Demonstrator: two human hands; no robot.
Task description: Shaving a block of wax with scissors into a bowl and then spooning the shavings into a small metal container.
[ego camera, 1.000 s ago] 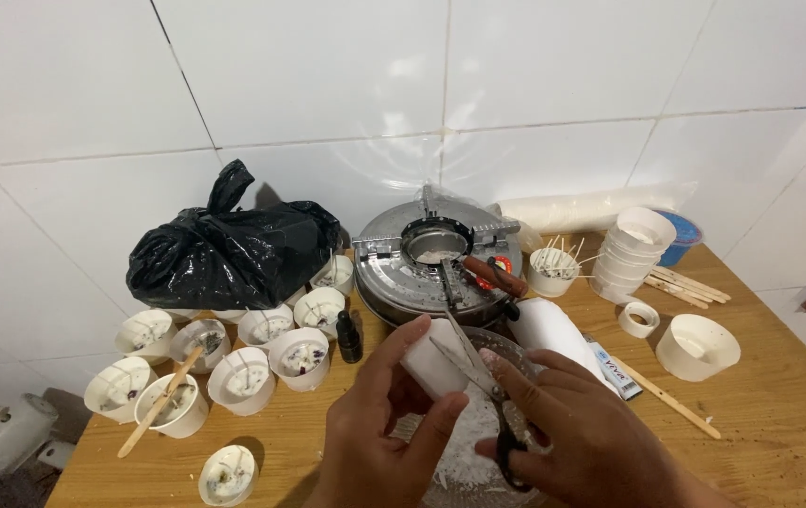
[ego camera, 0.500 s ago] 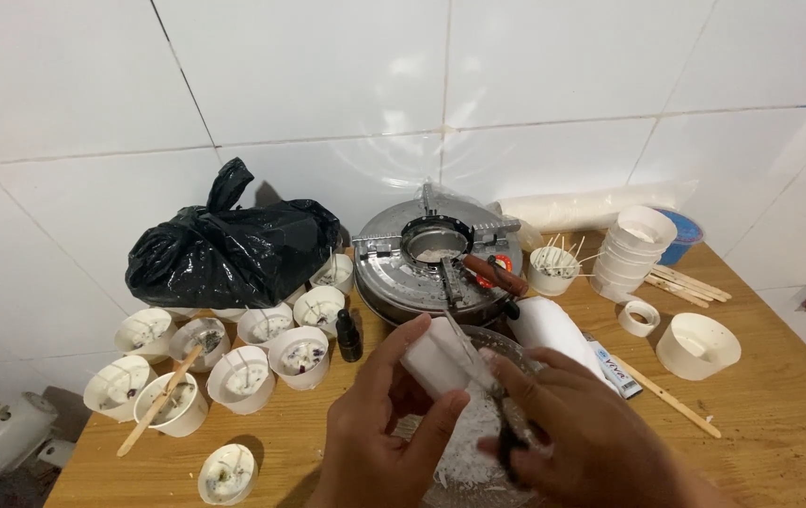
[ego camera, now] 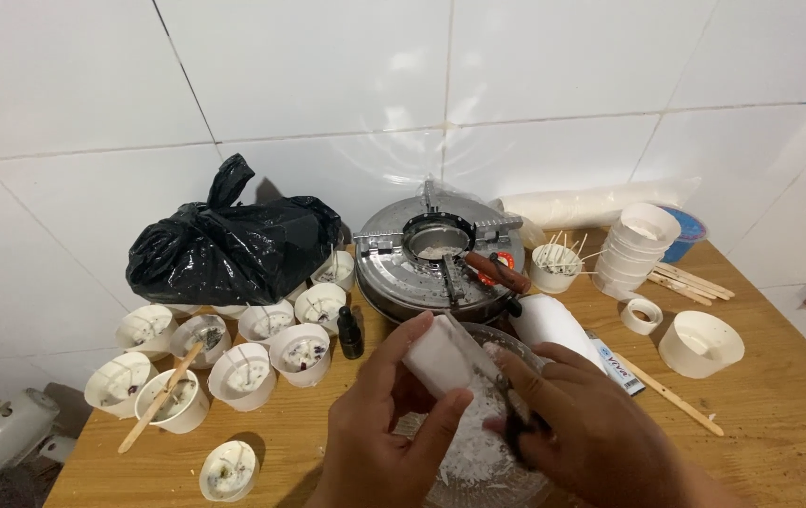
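hands met low in the middle of the head view, over a clear glass bowl [ego camera: 506, 475] that sat on the wooden table [ego camera: 779, 423] and held white wax shavings [ego camera: 474, 452]. the left hand [ego camera: 375, 442] was clenched around a white wax block [ego camera: 441, 357], thumb on its near side and fingers curled behind it, the block tilted above the bowl. the right hand [ego camera: 591, 433] was closed on black-handled scissors [ego camera: 492, 376], its fingers through the handles, and the blades lay against the top face of the block; whether the blades were parted or together could not be told.

just behind the bowl stood a round metal stove [ego camera: 436, 259] with a small pot in its ring. a knotted black plastic bag [ego camera: 229, 249] rested against the tiled wall to the left. between bag and table edge clustered several white cups [ego camera: 243, 376] with wicks and poured wax, 1 of them [ego camera: 170, 403] with a wooden stick leaning in it, and 1 more cup [ego camera: 227, 468] stood apart near the front edge. a small dark dropper bottle [ego camera: 349, 334] stood beside the cups. to the right were a stack of empty white cups [ego camera: 643, 245], a cup of wicks [ego camera: 553, 266], a roll of tape [ego camera: 641, 316], a lone white cup [ego camera: 699, 343] and loose wooden sticks [ego camera: 671, 395].
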